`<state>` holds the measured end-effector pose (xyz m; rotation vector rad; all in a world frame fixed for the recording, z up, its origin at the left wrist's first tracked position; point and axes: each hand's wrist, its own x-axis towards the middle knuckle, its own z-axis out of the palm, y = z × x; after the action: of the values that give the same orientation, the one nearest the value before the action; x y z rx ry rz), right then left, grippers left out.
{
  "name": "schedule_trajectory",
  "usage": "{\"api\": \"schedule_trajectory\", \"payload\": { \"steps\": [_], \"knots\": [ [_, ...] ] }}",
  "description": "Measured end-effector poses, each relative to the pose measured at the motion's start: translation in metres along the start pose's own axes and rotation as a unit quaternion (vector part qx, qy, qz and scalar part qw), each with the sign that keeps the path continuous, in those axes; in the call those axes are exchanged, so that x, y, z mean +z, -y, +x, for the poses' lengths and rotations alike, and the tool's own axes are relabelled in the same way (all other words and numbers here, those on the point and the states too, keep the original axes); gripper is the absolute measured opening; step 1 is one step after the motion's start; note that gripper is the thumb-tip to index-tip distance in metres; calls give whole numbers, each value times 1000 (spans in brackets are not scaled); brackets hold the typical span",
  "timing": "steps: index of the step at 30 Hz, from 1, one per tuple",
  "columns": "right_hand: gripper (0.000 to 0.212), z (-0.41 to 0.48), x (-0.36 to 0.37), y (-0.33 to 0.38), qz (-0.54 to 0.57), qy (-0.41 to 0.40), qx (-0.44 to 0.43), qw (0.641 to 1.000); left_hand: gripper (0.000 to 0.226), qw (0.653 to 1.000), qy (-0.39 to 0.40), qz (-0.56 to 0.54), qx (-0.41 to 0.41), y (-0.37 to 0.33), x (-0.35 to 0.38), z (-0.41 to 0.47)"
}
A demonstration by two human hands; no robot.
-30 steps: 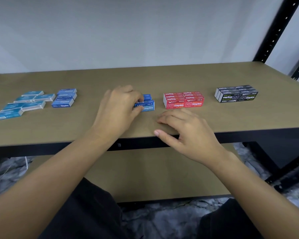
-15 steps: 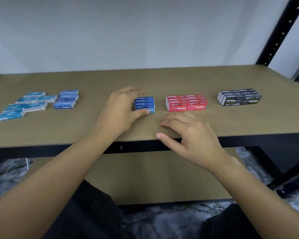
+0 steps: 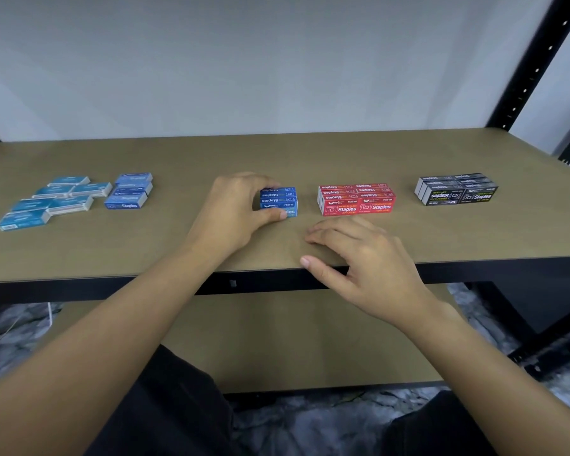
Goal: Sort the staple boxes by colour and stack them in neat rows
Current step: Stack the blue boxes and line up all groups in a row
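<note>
Surface [image 3: 277, 156], tan board, holds four colour groups.

- Far right: black block [image 3: 456, 189], squared up, looks finished.
- Right of centre: red block [image 3: 357, 199], two boxes wide, stacked, edges flush.
- Centre: dark blue stack [image 3: 282, 200], one box wide, several high. Left hand [image 3: 234, 212] grips it, fingers curled over the far side, thumb pressed on the near label face.
- Left: second dark blue pile [image 3: 129, 192], a little staggered, not yet joined to the centre stack.
- Far left: light blue boxes [image 3: 46, 202], lying flat and scattered in a loose cluster, unsorted into rows.

Right hand [image 3: 359, 258] lies relaxed and spread on the near edge of the surface, holding nothing, just near of the red block and not touching it.

Handling, as judged: small card boxes, stiff, probably dense for their size if full of staples. Printed faces look smooth, so layers in a stack can slide over each other. Best taken by the long sides, thumb against fingers, squeezing the whole stack at once; a push from one side only would likely shear the top boxes off. Corners may dent if dropped.
</note>
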<state>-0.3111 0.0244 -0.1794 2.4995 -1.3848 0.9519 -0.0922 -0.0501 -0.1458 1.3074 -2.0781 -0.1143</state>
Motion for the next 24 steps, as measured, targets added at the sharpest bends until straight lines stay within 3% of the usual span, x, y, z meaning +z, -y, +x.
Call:
{"api": "schedule_trajectory", "payload": {
  "steps": [10,17,24],
  "knots": [
    [37,0,-2,1,-2,2,4,1000,53,1000,-14,-13,-12,-1,-3,-4],
    [36,0,-2,3,-5,3,6,1000,39,1000,-20,-6,-14,-1,-6,-7],
    [36,0,-2,3,-8,6,5,1000,39,1000,-20,1,-7,2,-3,-6]
  ]
}}
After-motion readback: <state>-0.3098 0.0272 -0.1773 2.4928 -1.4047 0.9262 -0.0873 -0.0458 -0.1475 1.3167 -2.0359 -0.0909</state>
